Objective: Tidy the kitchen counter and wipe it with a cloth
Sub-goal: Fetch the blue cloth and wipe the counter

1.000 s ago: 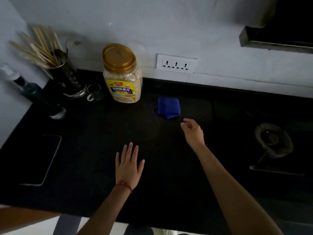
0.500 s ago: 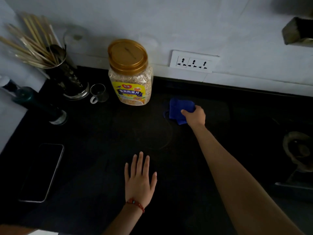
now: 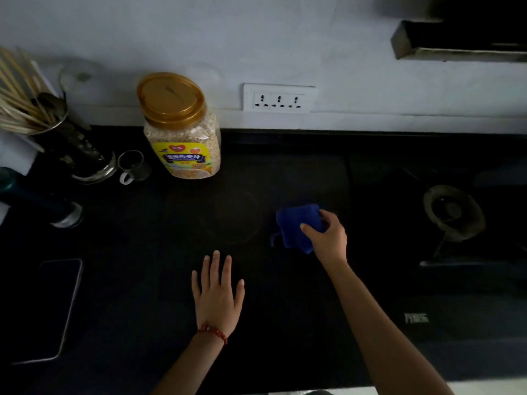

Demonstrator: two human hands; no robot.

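Cloth dragged nearer by right hand; left hand unmoved.

Dim rm, white wall w/ socket

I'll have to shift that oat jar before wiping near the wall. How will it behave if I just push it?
The oat jar looks nearly full, so probably heavy. It stands tall, so a push near the gold lid may tip it; pushing low is likely safer.

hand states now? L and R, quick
Left hand: open, flat on the black counter, holding nothing.
Right hand: closed on the blue cloth.
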